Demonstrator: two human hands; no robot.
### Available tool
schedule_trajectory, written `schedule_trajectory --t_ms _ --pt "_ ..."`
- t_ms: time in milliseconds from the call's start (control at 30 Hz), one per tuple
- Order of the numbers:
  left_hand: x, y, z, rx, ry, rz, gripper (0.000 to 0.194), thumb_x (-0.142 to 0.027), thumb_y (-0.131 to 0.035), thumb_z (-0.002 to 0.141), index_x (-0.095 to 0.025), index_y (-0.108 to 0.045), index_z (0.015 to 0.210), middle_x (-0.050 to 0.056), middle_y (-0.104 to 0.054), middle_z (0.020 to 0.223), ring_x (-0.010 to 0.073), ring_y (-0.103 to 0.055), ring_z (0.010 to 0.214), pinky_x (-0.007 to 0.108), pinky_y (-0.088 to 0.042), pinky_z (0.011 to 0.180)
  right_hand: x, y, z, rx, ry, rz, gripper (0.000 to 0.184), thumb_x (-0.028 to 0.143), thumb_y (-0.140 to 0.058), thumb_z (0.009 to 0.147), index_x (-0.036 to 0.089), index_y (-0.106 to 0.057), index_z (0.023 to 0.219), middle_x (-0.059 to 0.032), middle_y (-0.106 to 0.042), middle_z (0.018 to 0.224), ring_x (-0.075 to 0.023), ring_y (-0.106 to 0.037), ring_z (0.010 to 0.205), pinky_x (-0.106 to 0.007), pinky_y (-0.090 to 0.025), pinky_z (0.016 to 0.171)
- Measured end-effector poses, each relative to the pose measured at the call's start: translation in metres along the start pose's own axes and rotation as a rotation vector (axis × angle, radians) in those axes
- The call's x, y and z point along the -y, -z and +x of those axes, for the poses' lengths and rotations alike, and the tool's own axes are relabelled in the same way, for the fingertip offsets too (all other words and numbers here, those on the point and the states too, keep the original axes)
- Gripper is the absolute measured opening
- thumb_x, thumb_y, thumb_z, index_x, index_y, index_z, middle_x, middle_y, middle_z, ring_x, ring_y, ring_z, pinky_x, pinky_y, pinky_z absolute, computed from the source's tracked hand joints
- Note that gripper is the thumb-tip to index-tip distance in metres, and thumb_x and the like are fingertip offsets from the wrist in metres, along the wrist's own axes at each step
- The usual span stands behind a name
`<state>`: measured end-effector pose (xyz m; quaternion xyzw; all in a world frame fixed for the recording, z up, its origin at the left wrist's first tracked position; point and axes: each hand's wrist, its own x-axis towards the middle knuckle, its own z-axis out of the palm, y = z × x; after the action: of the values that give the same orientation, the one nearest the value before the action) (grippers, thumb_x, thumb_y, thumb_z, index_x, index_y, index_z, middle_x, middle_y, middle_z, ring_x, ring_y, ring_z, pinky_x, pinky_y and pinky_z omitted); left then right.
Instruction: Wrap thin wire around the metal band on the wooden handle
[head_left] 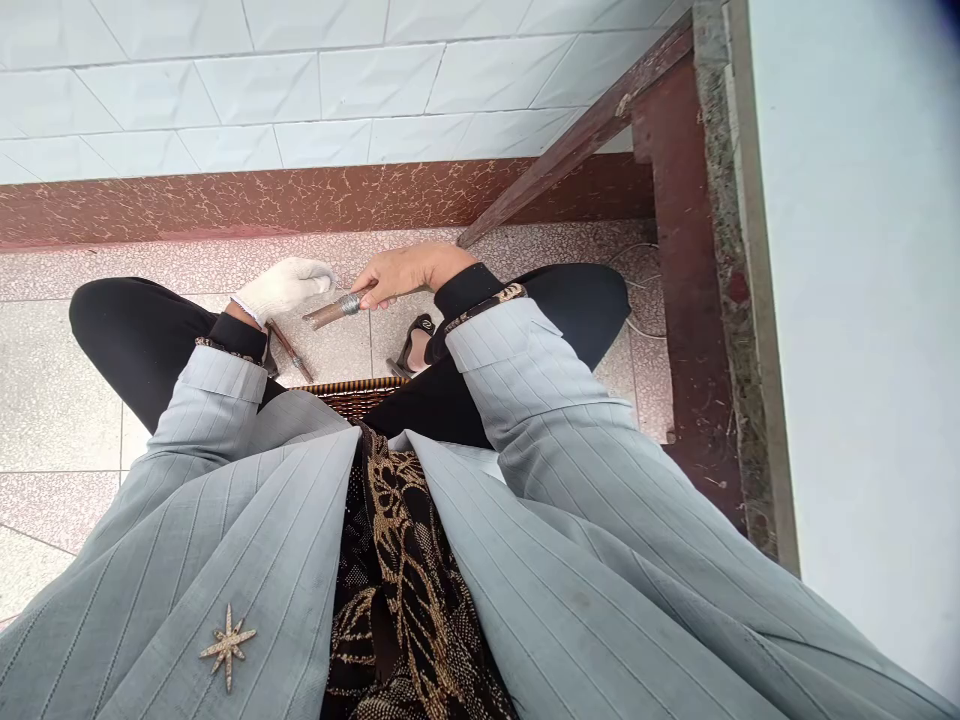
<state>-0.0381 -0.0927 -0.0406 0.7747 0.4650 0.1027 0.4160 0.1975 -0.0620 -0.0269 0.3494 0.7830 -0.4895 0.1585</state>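
Observation:
My right hand (401, 274), bare, is closed around a brown wooden handle (321, 316) that has silvery wire (349, 303) wound about it near my fingers. The handle's free end points left and toward me. Just left of it, my left hand (283, 288) wears a white knitted glove, its fingers curled together. A faint thin strand seems to lie between the two hands; what the gloved fingers grip is too small to make out. Below the glove a slim brown stick-like piece (292, 352) slants down; whether it touches the hand I cannot tell.
I sit on a woven seat (352, 398), knees spread. A dark shoe (414, 345) rests on the speckled tile floor (60, 380). Ahead is a white tiled wall (255, 90). A brown wooden frame (682, 250) with a slanting bar stands at right, near a pale cable (637, 325).

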Motion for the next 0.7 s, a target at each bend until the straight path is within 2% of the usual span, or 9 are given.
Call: schedule_trajectory --t_ms 100,167,233,300,367,433,533,600,700 --pt "0.007 0.001 0.000 0.014 0.003 -0.112 0.021 -0.029 -0.052 0.087 -0.014 -0.067 0.086 -0.001 -0.055 0.069 0.0106 -0.048 0.064 0.024 -0.040 0.065 0.001 0.010 -0.012 0.056 0.098 0.078 0.035 0.026 -0.069 0.089 0.012 -0.074 0.121 -0.0001 -0.065 0.075 -0.0113 -0.055 0.067 -0.026 -0.040 0.067" --pt "0.015 -0.002 0.003 0.023 0.001 -0.191 0.020 -0.031 -0.054 0.088 -0.015 -0.066 0.087 -0.001 -0.055 0.069 0.0099 -0.046 0.062 0.023 -0.039 0.062 0.000 0.013 -0.018 0.063 0.181 0.155 0.034 0.028 -0.071 0.088 0.012 -0.074 0.118 0.0004 -0.063 0.075 -0.0114 -0.054 0.068 -0.026 -0.041 0.068" --pt "0.021 -0.008 0.006 0.016 -0.002 -0.272 0.020 -0.034 -0.060 0.088 -0.015 -0.066 0.088 0.000 -0.056 0.068 0.0097 -0.046 0.061 0.023 -0.038 0.059 -0.001 0.014 -0.021 -0.021 0.249 0.228 0.026 0.032 -0.070 0.090 0.013 -0.074 0.106 -0.0001 -0.063 0.076 -0.0125 -0.056 0.070 -0.026 -0.043 0.070" --pt "0.022 -0.013 0.008 -0.002 0.003 -0.370 0.023 -0.038 -0.063 0.088 -0.015 -0.065 0.089 -0.001 -0.053 0.064 0.0088 -0.041 0.055 0.022 -0.034 0.054 -0.001 0.012 -0.022 -0.197 0.266 0.285 0.021 0.034 -0.067 0.093 0.014 -0.071 0.097 -0.0012 -0.064 0.078 -0.0131 -0.057 0.073 -0.026 -0.044 0.072" --pt "0.018 -0.018 0.008 0.069 -0.029 -0.394 0.026 -0.040 -0.058 0.092 -0.015 -0.065 0.087 -0.003 -0.048 0.060 0.0084 -0.037 0.052 0.023 -0.033 0.054 0.001 0.010 -0.020 -0.402 0.251 0.358 0.020 0.033 -0.063 0.098 0.014 -0.066 0.092 -0.0023 -0.064 0.079 -0.0123 -0.057 0.074 -0.025 -0.044 0.071" --pt "0.010 -0.022 0.007 0.101 -0.031 -0.364 0.025 -0.037 -0.056 0.092 -0.015 -0.066 0.087 -0.003 -0.048 0.060 0.0087 -0.039 0.054 0.023 -0.035 0.056 0.004 0.008 -0.016 -0.529 0.204 0.430 0.021 0.030 -0.058 0.101 0.014 -0.061 0.087 -0.0034 -0.064 0.079 -0.0111 -0.056 0.072 -0.024 -0.044 0.069" --pt "0.003 -0.024 0.006 0.121 -0.037 -0.260 0.027 -0.036 -0.054 0.090 -0.013 -0.067 0.088 -0.002 -0.052 0.064 0.0097 -0.042 0.059 0.024 -0.038 0.062 0.007 0.005 -0.010 -0.600 0.055 0.371 0.021 0.030 -0.055 0.102 0.016 -0.060 0.088 -0.0049 -0.066 0.081 -0.0127 -0.058 0.073 -0.025 -0.045 0.069" --pt "0.004 -0.024 0.007 0.120 -0.054 -0.179 0.028 -0.037 -0.053 0.089 -0.013 -0.068 0.088 -0.001 -0.056 0.068 0.0106 -0.045 0.064 0.026 -0.040 0.067 0.006 0.002 -0.004 -0.631 -0.042 0.220 0.018 0.032 -0.059 0.099 0.016 -0.063 0.093 -0.0056 -0.067 0.081 -0.0160 -0.059 0.075 -0.028 -0.044 0.070" --pt "0.010 -0.024 0.009 0.124 -0.075 -0.074 0.030 -0.038 -0.053 0.089 -0.013 -0.070 0.089 0.000 -0.061 0.076 0.0124 -0.050 0.071 0.028 -0.042 0.073 -0.002 -0.001 0.005 -0.625 -0.094 -0.013 0.023 0.038 -0.066 0.094 0.016 -0.067 0.097 -0.0070 -0.067 0.083 -0.0198 -0.058 0.079 -0.031 -0.042 0.070"
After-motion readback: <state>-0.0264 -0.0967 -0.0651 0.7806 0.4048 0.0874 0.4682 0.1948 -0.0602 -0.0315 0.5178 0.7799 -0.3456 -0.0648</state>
